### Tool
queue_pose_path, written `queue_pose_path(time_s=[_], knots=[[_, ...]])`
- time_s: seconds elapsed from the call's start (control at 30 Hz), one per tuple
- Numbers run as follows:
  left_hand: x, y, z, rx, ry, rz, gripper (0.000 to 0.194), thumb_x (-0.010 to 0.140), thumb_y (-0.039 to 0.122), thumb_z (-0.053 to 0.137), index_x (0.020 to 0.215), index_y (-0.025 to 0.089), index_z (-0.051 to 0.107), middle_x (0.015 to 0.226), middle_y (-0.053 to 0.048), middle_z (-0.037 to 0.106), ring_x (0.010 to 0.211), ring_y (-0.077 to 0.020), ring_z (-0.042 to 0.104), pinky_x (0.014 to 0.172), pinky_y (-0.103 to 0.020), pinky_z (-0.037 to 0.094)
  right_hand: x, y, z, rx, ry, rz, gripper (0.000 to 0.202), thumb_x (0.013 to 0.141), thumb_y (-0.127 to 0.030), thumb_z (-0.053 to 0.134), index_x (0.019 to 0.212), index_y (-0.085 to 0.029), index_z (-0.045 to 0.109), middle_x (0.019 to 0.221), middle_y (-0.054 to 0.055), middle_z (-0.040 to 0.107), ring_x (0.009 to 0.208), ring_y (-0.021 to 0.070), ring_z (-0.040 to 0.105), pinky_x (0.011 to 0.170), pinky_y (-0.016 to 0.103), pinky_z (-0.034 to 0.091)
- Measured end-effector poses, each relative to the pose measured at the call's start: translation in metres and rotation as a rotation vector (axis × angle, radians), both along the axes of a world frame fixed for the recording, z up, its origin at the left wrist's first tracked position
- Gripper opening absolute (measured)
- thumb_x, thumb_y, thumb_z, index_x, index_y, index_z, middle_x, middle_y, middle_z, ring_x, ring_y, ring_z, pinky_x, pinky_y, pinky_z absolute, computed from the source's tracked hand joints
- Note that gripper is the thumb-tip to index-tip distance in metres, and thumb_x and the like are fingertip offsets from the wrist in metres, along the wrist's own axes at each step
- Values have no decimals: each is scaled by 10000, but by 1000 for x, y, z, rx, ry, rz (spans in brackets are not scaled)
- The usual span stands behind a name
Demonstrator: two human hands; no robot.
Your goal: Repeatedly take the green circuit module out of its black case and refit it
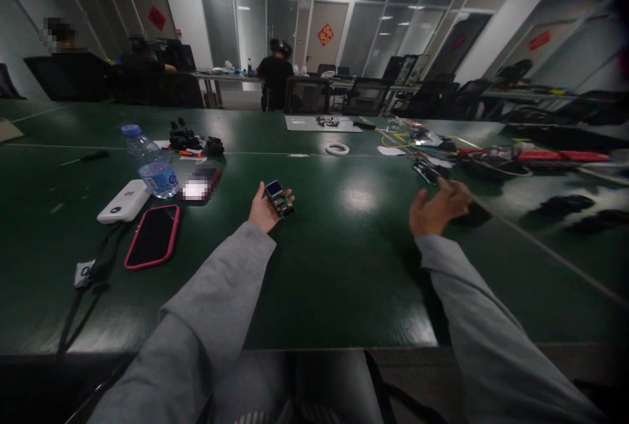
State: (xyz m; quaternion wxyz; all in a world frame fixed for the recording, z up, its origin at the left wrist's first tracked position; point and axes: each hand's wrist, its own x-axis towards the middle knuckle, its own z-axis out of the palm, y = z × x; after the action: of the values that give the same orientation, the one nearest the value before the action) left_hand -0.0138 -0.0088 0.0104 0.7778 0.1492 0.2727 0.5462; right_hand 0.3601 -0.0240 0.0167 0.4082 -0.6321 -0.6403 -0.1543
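Observation:
My left hand (263,213) holds a small circuit board with a display screen (280,198), palm turned up and fingers wrapped behind its edge. The screen is dark blue, and green board with small parts shows below it. Over the right part of the table, my right hand (437,206) hovers, slightly blurred, its thumb apart from the fingers and nothing seen in it. Just beyond it lie thin metallic pieces (426,172). A dark flat item (474,213) is beside that hand, partly hidden by it.
On the left are a water bottle (152,165), a white power bank (125,202) with a cable, and a pink-cased phone (153,237). A tape roll (337,149) lies ahead. Wires and red-handled tools (545,156) crowd the right. People sit at the far desks.

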Motion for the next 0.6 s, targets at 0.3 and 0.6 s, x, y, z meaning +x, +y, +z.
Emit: queue_pose_path(time_s=[0.3,0.6], knots=[[-1,0,-3,0,-37,-50,620,878,606,397,1122,75,602,935,-162,701,861,-237,678,771,-347,526,-225,-31,-14,-210,-279,848,447,911,-178,406,1310,-344,520,1454,-21,425,1389,214,328,1154,451,244],[-3,-1,-2,32,-31,-47,583,847,643,425,1036,131,629,811,-120,686,751,-221,663,765,-355,513,-219,13,-25,-171,234,685,416,944,-235,321,1295,-263,543,1394,49,473,1296,189,439,1102,396,352]])
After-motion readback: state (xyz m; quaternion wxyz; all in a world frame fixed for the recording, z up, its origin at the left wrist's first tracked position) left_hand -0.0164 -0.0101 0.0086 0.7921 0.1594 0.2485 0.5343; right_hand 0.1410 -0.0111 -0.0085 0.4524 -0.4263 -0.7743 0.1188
